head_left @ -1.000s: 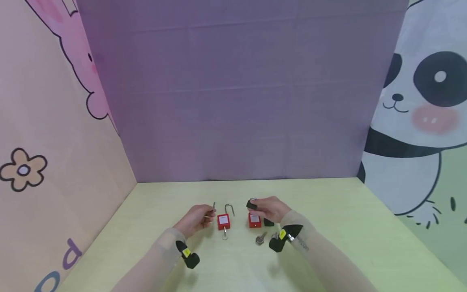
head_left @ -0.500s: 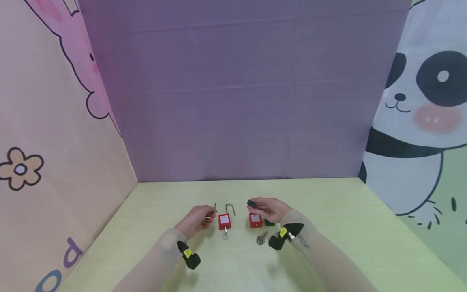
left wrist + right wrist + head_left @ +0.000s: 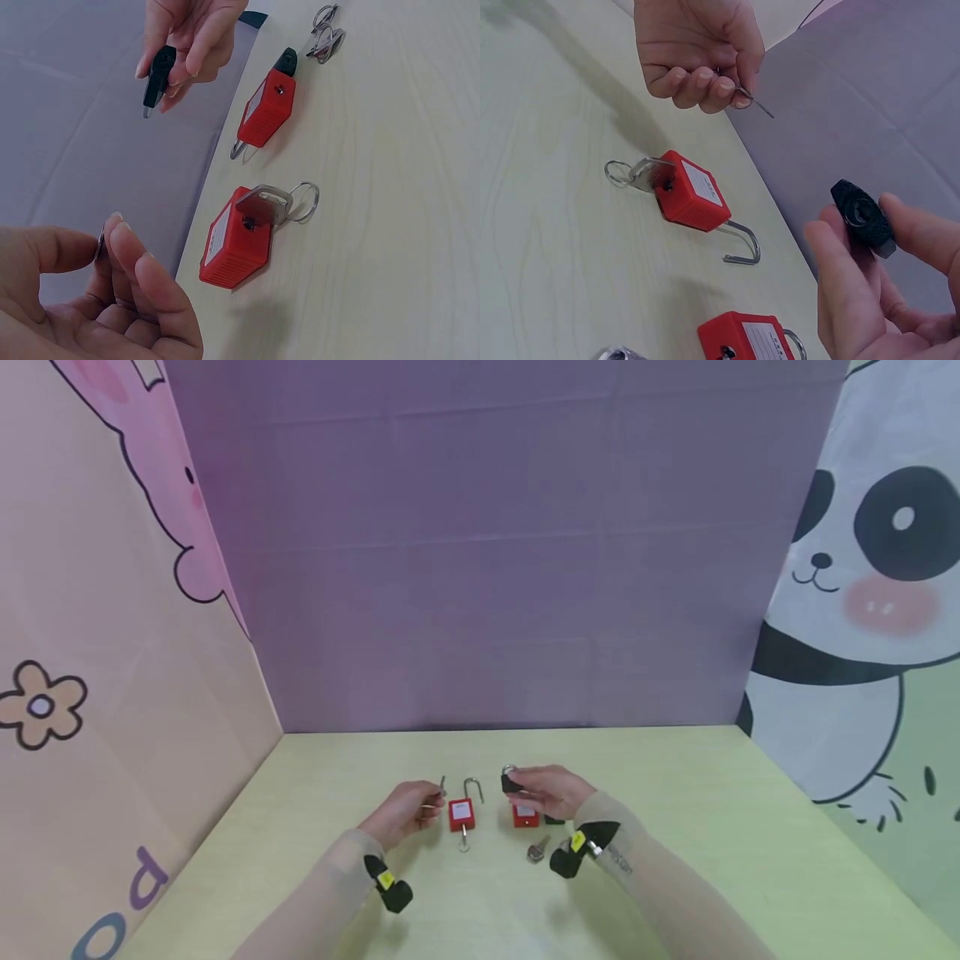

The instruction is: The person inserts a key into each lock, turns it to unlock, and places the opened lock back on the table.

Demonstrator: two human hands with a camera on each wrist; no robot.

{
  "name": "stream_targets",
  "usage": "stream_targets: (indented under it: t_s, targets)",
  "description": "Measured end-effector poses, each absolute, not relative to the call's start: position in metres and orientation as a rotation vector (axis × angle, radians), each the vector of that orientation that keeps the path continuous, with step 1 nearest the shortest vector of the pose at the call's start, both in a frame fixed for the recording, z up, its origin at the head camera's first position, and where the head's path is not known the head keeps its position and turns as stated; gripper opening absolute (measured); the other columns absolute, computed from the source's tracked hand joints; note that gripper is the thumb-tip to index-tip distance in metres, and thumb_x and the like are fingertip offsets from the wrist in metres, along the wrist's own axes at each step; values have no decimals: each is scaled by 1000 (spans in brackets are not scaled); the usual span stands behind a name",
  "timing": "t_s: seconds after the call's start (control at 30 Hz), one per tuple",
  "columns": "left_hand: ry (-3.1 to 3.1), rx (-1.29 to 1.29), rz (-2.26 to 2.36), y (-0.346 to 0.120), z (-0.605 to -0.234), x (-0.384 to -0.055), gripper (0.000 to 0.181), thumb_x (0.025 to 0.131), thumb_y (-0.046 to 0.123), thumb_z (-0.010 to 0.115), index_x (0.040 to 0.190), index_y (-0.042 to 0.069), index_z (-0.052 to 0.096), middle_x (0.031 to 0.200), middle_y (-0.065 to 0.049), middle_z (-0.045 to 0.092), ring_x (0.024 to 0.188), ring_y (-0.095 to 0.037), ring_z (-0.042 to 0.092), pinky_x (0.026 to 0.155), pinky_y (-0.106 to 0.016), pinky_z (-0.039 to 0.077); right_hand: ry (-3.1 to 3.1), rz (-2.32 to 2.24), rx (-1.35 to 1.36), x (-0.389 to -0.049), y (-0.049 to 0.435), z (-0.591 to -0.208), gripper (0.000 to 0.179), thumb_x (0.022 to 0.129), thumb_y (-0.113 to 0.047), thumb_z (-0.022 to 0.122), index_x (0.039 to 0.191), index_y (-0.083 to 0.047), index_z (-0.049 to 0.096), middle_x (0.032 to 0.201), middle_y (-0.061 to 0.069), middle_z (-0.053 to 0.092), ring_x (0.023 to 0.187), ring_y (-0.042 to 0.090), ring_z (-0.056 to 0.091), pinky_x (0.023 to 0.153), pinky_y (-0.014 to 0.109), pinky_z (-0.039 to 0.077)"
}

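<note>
My left hand [image 3: 408, 812] pinches a thin metal key [image 3: 762, 108] between thumb and forefinger, its blade sticking out. My right hand [image 3: 553, 789] holds a small black padlock [image 3: 862, 216] up off the table, thumb on one side and fingers on the other. Its keyhole end faces the right wrist camera, and its shackle points up in the head view. Between the hands lies a red padlock [image 3: 461, 815] with its shackle open and a key [image 3: 264, 202] on a ring in its keyhole. Below the right hand is another red padlock [image 3: 268, 109], keyhole bare.
A second black padlock [image 3: 286, 61] lies beside the right red one. Loose keys on rings [image 3: 326, 41] lie nearer the person, one key [image 3: 536, 852] among them. The pale wooden table [image 3: 337, 760] ends at a purple backdrop [image 3: 480, 568].
The right hand has tipped the black padlock, hiding its shackle, then turned it upright again and shifted slightly left. The left hand with the key has barely moved.
</note>
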State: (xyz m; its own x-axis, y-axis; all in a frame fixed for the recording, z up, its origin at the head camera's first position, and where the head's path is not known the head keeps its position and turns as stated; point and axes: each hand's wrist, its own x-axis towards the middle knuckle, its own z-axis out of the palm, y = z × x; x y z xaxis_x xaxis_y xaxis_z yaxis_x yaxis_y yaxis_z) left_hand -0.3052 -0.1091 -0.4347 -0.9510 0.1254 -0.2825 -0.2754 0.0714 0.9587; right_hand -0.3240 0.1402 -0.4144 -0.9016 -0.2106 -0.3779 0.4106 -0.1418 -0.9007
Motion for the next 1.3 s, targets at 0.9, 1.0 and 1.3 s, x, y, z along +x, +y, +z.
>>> stream_targets:
  t_s: [0.9,1.0,1.3]
  targets:
    - [2022,234,1853,-72,-420,-291,16,98,14,52,96,0,59,80,-2,57,68,-10,51,63,-20,46,1585,-2209,333,-322,134,-414,33,94,-10,63,123,3,58,102,13,65,91,17,64,85,25,55]
    - [2029,283,1825,-61,-417,-288,17,97,16,55,98,0,62,82,-3,59,72,-11,53,65,-21,48,1591,-2207,325,-322,132,-413,31,93,-9,63,121,4,59,99,12,66,88,17,64,85,25,55]
    - [2037,250,1822,-46,-421,-291,26,96,15,56,109,-7,58,85,-4,59,76,-14,53,66,-21,47,1642,-2177,337,-324,129,-414,32,91,-11,65,119,3,60,95,11,66,86,17,63,83,25,54]
